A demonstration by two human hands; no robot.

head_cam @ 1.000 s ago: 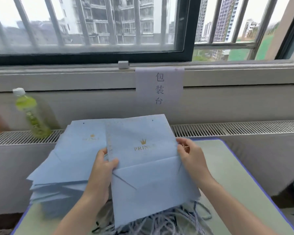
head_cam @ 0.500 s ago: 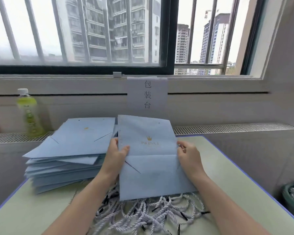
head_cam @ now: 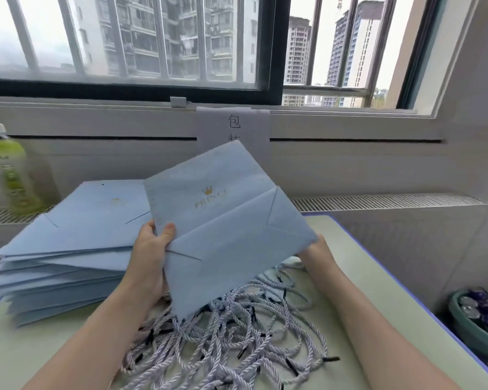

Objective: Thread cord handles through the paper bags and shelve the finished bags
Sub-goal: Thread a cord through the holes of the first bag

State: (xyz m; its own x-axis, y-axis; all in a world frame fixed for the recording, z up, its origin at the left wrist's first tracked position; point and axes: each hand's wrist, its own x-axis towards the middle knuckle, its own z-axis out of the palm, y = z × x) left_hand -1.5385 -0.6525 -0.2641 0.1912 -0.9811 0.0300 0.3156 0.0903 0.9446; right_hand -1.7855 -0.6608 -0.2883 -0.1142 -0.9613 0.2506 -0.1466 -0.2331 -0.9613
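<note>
A flat, folded light-blue paper bag with a gold crown logo is held up above the table, tilted so its right side points down. My left hand pinches its left edge, thumb on the front. My right hand holds the lower right corner from behind, its fingers mostly hidden by the paper. A pile of white twisted cord handles with black tips lies on the table under the bag. A stack of the same flat blue bags sits to the left.
The pale green table has a blue rim. A green drink bottle stands on the radiator ledge at the left. A paper sign hangs under the window. A teal bin sits on the floor at the right.
The bag has been lifted higher and turned clockwise, its right side dropping. My right hand slid down to the lower right corner. The camera view shifted left and up.
</note>
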